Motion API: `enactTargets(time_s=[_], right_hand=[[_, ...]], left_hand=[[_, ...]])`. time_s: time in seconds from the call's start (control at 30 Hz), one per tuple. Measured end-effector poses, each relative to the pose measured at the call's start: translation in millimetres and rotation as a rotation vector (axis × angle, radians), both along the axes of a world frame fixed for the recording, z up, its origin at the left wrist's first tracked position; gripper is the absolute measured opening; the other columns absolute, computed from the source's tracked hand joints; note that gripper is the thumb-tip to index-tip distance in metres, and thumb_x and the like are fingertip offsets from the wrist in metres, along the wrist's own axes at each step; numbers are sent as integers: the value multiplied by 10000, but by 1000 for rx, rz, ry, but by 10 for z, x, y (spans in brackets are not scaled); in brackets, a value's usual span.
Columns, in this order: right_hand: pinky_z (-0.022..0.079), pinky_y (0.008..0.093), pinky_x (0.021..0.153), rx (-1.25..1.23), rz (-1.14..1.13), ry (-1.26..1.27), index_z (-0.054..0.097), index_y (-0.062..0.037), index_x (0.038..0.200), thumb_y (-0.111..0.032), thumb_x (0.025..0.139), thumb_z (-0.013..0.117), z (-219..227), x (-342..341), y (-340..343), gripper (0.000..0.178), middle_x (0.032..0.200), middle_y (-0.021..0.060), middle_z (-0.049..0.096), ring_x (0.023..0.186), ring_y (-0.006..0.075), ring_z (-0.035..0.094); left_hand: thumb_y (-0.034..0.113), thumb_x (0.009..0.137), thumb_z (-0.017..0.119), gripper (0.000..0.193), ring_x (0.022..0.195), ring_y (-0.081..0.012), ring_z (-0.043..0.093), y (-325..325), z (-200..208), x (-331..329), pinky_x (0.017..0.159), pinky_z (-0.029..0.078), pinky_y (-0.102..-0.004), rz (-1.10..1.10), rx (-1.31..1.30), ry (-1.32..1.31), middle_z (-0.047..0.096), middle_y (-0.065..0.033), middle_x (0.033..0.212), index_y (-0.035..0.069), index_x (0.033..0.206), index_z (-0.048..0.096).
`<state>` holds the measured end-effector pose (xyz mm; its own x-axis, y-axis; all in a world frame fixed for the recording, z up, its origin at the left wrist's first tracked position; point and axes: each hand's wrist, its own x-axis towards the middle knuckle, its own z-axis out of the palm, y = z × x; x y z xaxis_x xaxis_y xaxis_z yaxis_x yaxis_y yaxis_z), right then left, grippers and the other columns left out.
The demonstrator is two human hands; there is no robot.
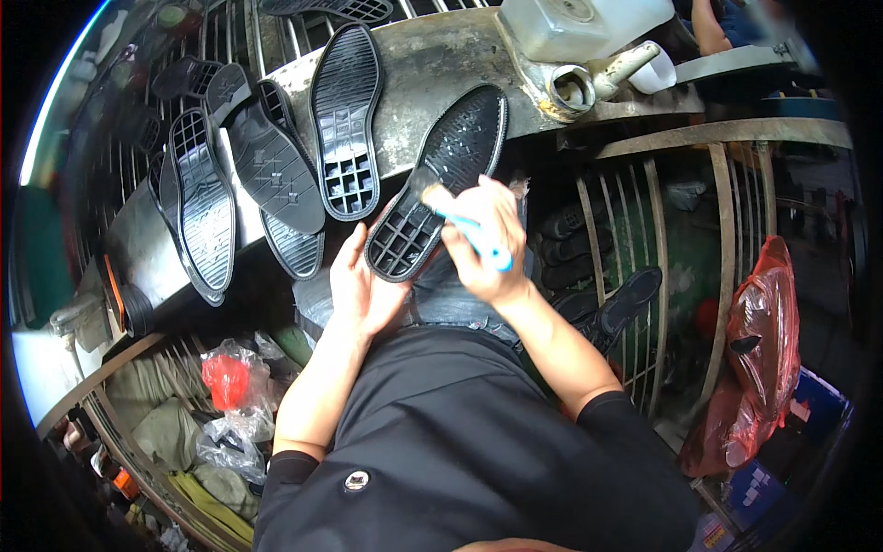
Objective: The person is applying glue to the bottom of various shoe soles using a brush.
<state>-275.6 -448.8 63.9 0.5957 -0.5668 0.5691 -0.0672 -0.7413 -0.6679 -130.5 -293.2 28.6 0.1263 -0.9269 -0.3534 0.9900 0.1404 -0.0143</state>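
My left hand (361,281) holds the heel end of a black rubber shoe sole (446,175), which lies tilted with its inner ribbed side up, its toe resting on a worn metal bench (432,69). My right hand (487,244) grips a brush with a blue handle (478,237). The pale bristle tip of the brush touches the sole near its middle. The sole's surface looks wet and glossy.
Several more black soles (345,120) lie in a row on the bench and a wire rack (198,198) to the left. A white plastic jug (575,28) and a small metal tin (570,87) stand at the bench's far end. Metal racks with shoes (625,304) and red plastic bags (759,331) are on the right.
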Motion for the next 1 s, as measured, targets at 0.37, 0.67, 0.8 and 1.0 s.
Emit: enactTargets(time_s=[0.37,0.67,0.8,1.0], right_hand=[[541,389,793,446,260,238,746,-66,903,-123,953,788,622,-211,-44,86,877,77,753,825,256,716],[565,386,748,359,-54,401,713,-17,1009,-267,1072,707,517,-219,-1011,258,811,137,731,766,265,742],[561,394,723,261,-122,388,707,-37,1018,-276,1078,702,593,-185,-1269,246,797,122,732,742,268,740],[606,373,768,86,-194,108,725,-45,1045,-159,1047,742,441,116,-1302,115,889,120,790,833,266,797]], left_hand=[[377,1174,365,629,1528,-321,511,-67,97,11,1292,387,-504,-23,18,-174,492,-178,1683,34,1702,356],[387,1186,361,641,1509,-303,535,-66,231,15,1284,408,-479,-8,44,-446,496,-195,1674,-16,1684,369],[431,1190,343,670,1522,-315,517,-75,323,15,1292,396,-484,-8,59,-460,483,-203,1680,-20,1685,363],[490,1182,340,706,1522,-330,517,-93,355,46,1269,416,-516,-51,70,-416,459,-192,1701,15,1703,344]])
